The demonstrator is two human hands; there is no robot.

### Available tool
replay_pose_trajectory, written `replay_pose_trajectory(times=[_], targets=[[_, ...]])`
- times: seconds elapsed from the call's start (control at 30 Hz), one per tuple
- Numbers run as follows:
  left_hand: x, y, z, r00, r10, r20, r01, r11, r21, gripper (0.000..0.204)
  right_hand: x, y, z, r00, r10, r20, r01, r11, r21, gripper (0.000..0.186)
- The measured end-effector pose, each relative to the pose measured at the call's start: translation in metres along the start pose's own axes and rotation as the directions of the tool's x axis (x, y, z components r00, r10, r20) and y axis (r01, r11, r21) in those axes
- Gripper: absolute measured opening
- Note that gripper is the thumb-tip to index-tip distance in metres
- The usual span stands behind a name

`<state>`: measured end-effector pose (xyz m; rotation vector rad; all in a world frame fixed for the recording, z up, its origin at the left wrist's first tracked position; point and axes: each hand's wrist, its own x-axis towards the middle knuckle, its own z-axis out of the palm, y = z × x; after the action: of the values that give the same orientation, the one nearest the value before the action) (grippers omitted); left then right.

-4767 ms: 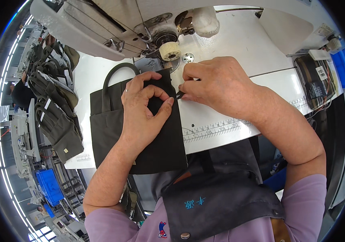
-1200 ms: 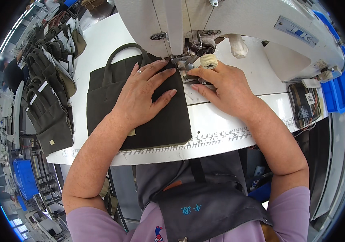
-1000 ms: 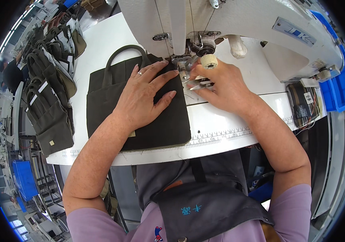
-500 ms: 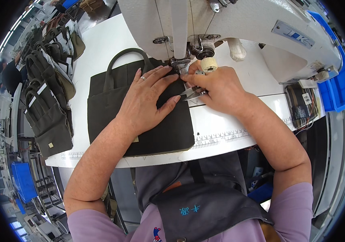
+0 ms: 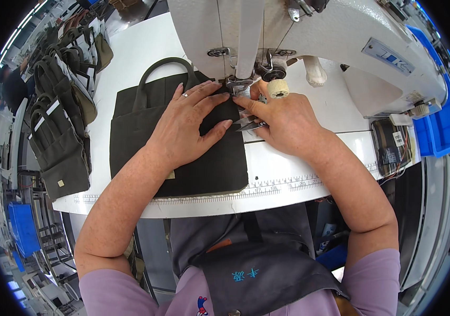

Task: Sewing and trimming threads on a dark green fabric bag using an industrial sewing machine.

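I sit at a white sewing table (image 5: 130, 58) in a workshop, with a ruler strip (image 5: 283, 185) printed along its near edge. The white sewing machine (image 5: 341, 37) rises over the far side of the table, its needle area (image 5: 238, 84) just beyond my fingertips. A dark olive bag (image 5: 146, 121) lies flat on the table in front of me, its looped handle (image 5: 164, 71) pointing away from me toward the machine.

My left hand (image 5: 188, 126) lies spread, palm down, on the bag, fingers apart and reaching toward the needle; there is a ring on one finger. My right hand (image 5: 283, 118) rests at the bag's right edge, just beside the left, its forefinger stretched to the needle area and nearly touching my left fingertips. It is curled around small metal snips (image 5: 248, 124), whose blades point left over the cloth. A cream thread spool (image 5: 277, 88) stands just behind that hand.

At my left, off the table, a stack of similar bags (image 5: 59, 137) hangs on a rack. To the right lie a flat dark box with wires (image 5: 391, 147) and, past it, a blue bin (image 5: 435, 126). Below the table edge my grey apron (image 5: 256, 274) and purple sleeves show.
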<state>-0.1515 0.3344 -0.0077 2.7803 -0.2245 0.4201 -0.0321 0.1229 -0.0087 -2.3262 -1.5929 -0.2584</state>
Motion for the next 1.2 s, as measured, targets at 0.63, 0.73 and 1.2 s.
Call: replay_pose_trajectory(times=[0.63, 0.73, 1.2], targets=[[0.004, -0.007, -0.002, 0.999, 0.042, 0.035, -0.042, 0.999, 0.009, 0.049, 0.000, -0.004, -0.002, 0.999, 0.031, -0.017, -0.031, 0.999, -0.018, 0.042], [0.006, -0.008, -0.003, 0.999, 0.035, 0.035, -0.036, 0.999, 0.012, 0.049, -0.002, -0.004, -0.002, 0.999, 0.032, -0.034, -0.033, 0.999, -0.018, 0.040], [0.007, -0.010, -0.004, 0.997, 0.048, 0.058, -0.049, 0.999, 0.004, 0.048, 0.010, 0.022, 0.003, 0.876, 0.400, -0.269, -0.153, 0.760, 0.632, 0.023]])
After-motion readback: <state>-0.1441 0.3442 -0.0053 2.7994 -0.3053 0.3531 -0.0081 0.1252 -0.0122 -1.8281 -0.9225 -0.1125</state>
